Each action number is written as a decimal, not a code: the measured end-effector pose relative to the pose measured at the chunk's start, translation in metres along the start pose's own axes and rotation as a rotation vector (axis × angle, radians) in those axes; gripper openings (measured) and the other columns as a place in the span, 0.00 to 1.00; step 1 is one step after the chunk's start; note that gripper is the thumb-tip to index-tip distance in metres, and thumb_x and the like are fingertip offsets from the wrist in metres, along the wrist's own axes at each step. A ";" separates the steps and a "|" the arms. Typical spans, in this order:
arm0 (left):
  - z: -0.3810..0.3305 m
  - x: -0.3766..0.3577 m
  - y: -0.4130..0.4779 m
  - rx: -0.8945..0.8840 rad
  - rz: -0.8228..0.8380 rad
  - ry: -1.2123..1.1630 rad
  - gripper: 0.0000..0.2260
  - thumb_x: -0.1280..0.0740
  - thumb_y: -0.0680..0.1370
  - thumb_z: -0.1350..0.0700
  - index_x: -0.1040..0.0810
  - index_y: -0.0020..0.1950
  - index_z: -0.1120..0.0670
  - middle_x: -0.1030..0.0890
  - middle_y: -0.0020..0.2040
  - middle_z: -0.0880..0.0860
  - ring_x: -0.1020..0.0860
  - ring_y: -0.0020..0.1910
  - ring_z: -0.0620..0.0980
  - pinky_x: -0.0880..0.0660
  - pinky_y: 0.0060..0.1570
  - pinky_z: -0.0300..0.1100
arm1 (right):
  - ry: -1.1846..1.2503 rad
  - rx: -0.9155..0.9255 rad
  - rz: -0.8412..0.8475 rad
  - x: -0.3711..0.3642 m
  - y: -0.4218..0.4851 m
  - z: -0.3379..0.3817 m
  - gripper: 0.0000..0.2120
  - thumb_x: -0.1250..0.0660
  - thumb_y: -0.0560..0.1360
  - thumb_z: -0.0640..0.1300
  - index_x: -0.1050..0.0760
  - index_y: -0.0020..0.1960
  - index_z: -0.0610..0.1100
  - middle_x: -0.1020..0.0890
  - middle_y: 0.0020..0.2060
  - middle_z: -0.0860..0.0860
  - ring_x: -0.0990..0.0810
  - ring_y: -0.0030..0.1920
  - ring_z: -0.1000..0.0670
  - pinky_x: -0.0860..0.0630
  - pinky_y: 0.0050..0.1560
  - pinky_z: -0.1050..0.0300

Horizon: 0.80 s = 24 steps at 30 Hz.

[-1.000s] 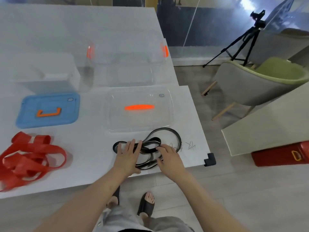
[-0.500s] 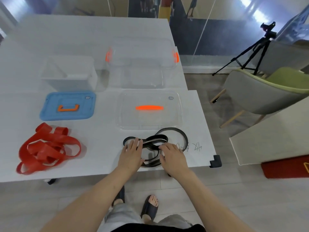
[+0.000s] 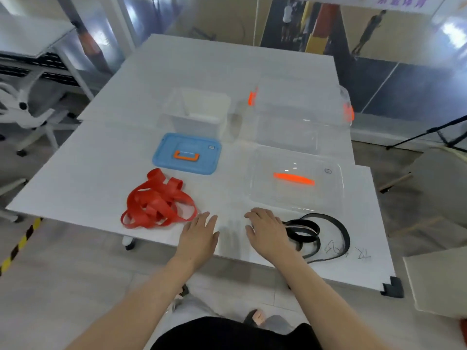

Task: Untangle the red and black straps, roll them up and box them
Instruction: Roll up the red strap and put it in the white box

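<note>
Red strap (image 3: pixel 156 200) lay in a loose tangled heap on the white bench (image 3: pixel 101 173), nr the front edge, left of centre. Black strap (image 3: pixel 303 239) lay in overlapping loops on the same bench to the right, also nr the front edge, well apart from the red one. Left grip (image 3: pixel 199 236) was released: palm down, fingers straight, over bare bench just right of the red heap; contact w/ the red strap could not be confirmed. Right grip (image 3: pixel 267 233) was likewise released, palm down, fingers extended, its outer side covering the left end of the black loops; nothing was pinched or curled round. Blue lid (image 3: pixel 202 162) w/ an orange handle (image 3: pixel 185 155) lay flat behind the red strap. Small clear box (image 3: pixel 199 114) stood behind that lid, open at the top. Clear lid (image 3: pixel 328 198) w/ an orange grab bar (image 3: pixel 294 179) lay flat behind the black strap, w/ a large clear box (image 3: pixel 300 117) behind it. Handwritten marks (image 3: pixel 348 251) sat on the bench beside the black loops. Black corner guard (image 3: pixel 393 289) capped the front-right bench corner.
</note>
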<state>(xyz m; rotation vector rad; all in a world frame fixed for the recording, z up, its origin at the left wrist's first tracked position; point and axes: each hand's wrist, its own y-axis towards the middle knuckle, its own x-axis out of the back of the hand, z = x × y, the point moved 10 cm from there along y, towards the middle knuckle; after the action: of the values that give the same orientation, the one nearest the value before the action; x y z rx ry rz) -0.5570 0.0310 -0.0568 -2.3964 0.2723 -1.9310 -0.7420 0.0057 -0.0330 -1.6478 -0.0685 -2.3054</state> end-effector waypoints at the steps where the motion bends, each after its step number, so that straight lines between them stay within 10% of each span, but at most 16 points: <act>1: 0.016 0.003 -0.002 0.013 -0.012 -0.016 0.22 0.30 0.80 0.50 0.24 0.73 0.54 0.22 0.71 0.58 0.23 0.70 0.61 0.24 0.64 0.58 | -0.008 0.008 0.015 -0.004 0.007 0.014 0.18 0.39 0.83 0.49 0.25 0.72 0.50 0.25 0.72 0.52 0.28 0.74 0.46 0.29 0.68 0.47; 24: 0.320 0.055 0.107 0.109 0.192 -0.288 0.21 0.38 0.82 0.41 0.28 0.73 0.48 0.21 0.65 0.51 0.22 0.65 0.55 0.23 0.59 0.53 | 0.135 -0.268 0.057 -0.098 0.146 0.235 0.16 0.38 0.82 0.48 0.24 0.69 0.50 0.21 0.68 0.54 0.24 0.67 0.47 0.24 0.66 0.48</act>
<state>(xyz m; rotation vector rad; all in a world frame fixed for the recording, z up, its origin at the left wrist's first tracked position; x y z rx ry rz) -0.2454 -0.1055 -0.0894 -2.4339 0.3558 -1.4622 -0.4584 -0.0614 -0.0648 -1.5828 0.3264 -2.4605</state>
